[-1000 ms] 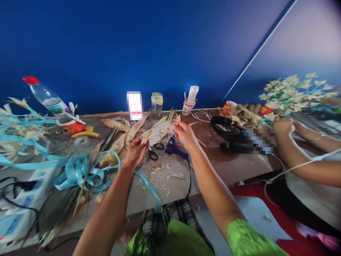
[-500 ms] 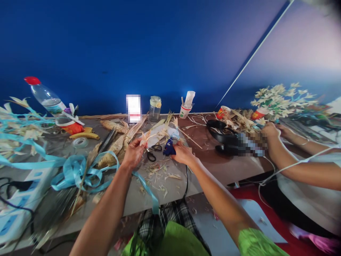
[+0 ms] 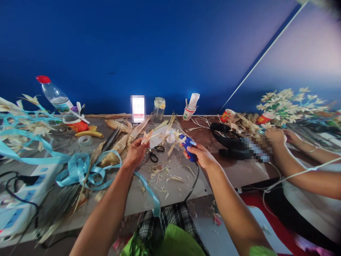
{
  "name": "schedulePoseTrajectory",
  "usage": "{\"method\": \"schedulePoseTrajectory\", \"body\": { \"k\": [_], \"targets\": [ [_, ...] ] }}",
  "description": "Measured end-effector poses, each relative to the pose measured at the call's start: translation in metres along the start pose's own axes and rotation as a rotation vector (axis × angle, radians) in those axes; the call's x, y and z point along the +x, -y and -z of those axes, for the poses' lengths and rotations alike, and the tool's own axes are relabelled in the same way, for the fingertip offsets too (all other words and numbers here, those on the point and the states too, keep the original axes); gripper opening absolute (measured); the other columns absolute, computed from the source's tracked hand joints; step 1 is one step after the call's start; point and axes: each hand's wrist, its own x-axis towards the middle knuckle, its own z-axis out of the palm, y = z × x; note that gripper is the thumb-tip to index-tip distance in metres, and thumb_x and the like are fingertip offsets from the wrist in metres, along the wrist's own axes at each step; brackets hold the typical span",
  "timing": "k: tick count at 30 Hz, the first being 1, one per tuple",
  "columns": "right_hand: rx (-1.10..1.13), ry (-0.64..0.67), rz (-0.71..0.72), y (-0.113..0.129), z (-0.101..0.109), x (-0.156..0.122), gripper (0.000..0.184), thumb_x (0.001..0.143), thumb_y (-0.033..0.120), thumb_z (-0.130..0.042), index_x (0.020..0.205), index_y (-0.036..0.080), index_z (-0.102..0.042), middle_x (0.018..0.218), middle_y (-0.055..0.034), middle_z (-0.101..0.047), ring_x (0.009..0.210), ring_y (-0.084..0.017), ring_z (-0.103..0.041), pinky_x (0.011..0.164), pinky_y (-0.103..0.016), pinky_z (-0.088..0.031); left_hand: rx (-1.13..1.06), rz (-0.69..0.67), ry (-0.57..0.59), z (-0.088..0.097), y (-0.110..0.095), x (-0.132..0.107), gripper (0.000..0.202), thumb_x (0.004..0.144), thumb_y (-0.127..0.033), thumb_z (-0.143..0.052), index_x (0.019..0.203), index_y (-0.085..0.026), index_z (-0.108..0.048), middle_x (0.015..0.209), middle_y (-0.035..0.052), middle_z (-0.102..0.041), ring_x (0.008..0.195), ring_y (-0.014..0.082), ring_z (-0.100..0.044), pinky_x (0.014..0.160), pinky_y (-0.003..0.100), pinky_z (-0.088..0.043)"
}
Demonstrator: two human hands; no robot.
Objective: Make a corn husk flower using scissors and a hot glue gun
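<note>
- Noting left hand (image 3: 135, 153): nearly closed, pinching a pale husk piece (image 3: 145, 137) at 11 o'clock from the plaid lap (image 3: 177, 215).
- Right hand (image 3: 203, 155): curled round a blue glue gun (image 3: 190, 150), gripping it at 1 o'clock.
- Scissors (image 3: 155, 151): on the table (image 3: 170, 193) at 12, between the hands.

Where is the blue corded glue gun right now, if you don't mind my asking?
In the head view, the blue corded glue gun is just right of centre, held in the person's right hand, right of the black-handled scissors.
</note>
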Motion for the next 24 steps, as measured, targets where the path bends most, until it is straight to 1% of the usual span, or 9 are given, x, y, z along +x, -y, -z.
{"method": "schedulePoseTrajectory", "body": {
  "k": [1,3,5,9,11,14,17,21,24],
  "targets": [
    [0.115,-0.007,0.022,0.000,0.000,0.000,0.032,0.071,0.039,-0.064,0.094,0.016,-0.060,0.067,-0.0006,-0.057,0.056,-0.011,-0.048,0.054,-0.026,-0.035,-0.007,-0.006,0.004,0.000,0.000,0.000,0.020,0.062,-0.029,-0.076,0.064,-0.016,-0.061,0.062,-0.0018,-0.056,0.064,0.0102,-0.050,0.068,0.025,-0.041],
    [0.264,-0.012,0.078,0.002,-0.002,0.001,0.034,0.065,0.037,-0.070,0.090,0.017,-0.061,0.068,-0.0004,-0.056,0.054,-0.010,-0.045,0.052,-0.025,-0.033,-0.014,-0.012,0.013,-0.001,-0.001,-0.001,0.019,0.063,-0.028,-0.076,0.064,-0.016,-0.062,0.061,-0.0018,-0.056,0.064,0.0102,-0.051,0.069,0.025,-0.041],
    [0.333,-0.020,0.121,0.006,-0.004,0.004,0.033,0.061,0.034,-0.073,0.087,0.017,-0.061,0.065,0.0011,-0.053,0.052,-0.008,-0.042,0.051,-0.024,-0.032,-0.021,-0.011,0.031,-0.001,-0.002,-0.001,0.018,0.063,-0.027,-0.076,0.064,-0.016,-0.062,0.061,-0.0019,-0.056,0.063,0.0101,-0.051,0.069,0.026,-0.041],
    [0.404,-0.103,0.233,0.022,-0.010,0.010,0.029,0.063,0.027,-0.073,0.087,0.017,-0.061,0.057,0.0047,-0.045,0.050,-0.007,-0.037,0.049,-0.022,-0.030,-0.055,-0.021,0.069,0.000,-0.003,-0.001,0.016,0.063,-0.026,-0.075,0.064,-0.016,-0.063,0.062,-0.0017,-0.057,0.064,0.0101,-0.052,0.069,0.026,-0.041],
    [0.404,-0.073,0.251,0.031,-0.016,0.010,0.027,0.066,0.028,-0.071,0.088,0.017,-0.061,0.055,0.0049,-0.044,0.049,-0.007,-0.037,0.048,-0.022,-0.029,-0.059,-0.028,0.074,0.001,-0.003,0.000,0.015,0.064,-0.026,-0.075,0.065,-0.016,-0.063,0.062,-0.0019,-0.057,0.063,0.0097,-0.052,0.069,0.025,-0.041],
    [0.335,0.029,0.213,0.036,-0.028,0.011,0.026,0.070,0.032,-0.068,0.089,0.015,-0.063,0.054,0.0030,-0.047,0.050,-0.009,-0.042,0.049,-0.024,-0.029,-0.065,-0.030,0.058,0.004,-0.001,0.001,0.014,0.065,-0.026,-0.074,0.065,-0.017,-0.063,0.061,-0.0020,-0.057,0.063,0.0094,-0.052,0.069,0.025,-0.041],
    [0.258,0.047,0.167,0.031,-0.043,0.015,0.028,0.070,0.035,-0.070,0.088,0.015,-0.064,0.060,0.0006,-0.053,0.053,-0.009,-0.046,0.051,-0.024,-0.031,-0.078,-0.033,0.037,0.004,-0.001,0.002,0.015,0.064,-0.025,-0.075,0.064,-0.016,-0.063,0.061,-0.0020,-0.057,0.063,0.0094,-0.052,0.070,0.025,-0.041],
    [0.208,0.084,0.129,0.022,-0.060,0.028,0.034,0.067,0.041,-0.072,0.087,0.015,-0.065,0.074,-0.0025,-0.058,0.058,-0.009,-0.046,0.054,-0.026,-0.034,-0.066,-0.037,0.010,0.003,-0.006,0.001,0.016,0.063,-0.025,-0.076,0.063,-0.016,-0.063,0.060,-0.0015,-0.057,0.062,0.0093,-0.051,0.068,0.025,-0.040],
    [0.151,0.125,0.113,0.018,-0.065,0.037,0.039,0.066,0.047,-0.072,0.086,0.014,-0.064,0.073,-0.0028,-0.058,0.061,-0.010,-0.047,0.057,-0.026,-0.037,-0.032,-0.039,-0.017,0.002,-0.010,0.000,0.019,0.061,-0.027,-0.077,0.063,-0.015,-0.063,0.061,-0.0007,-0.057,0.063,0.0096,-0.051,0.068,0.025,-0.040]
  ]
}}
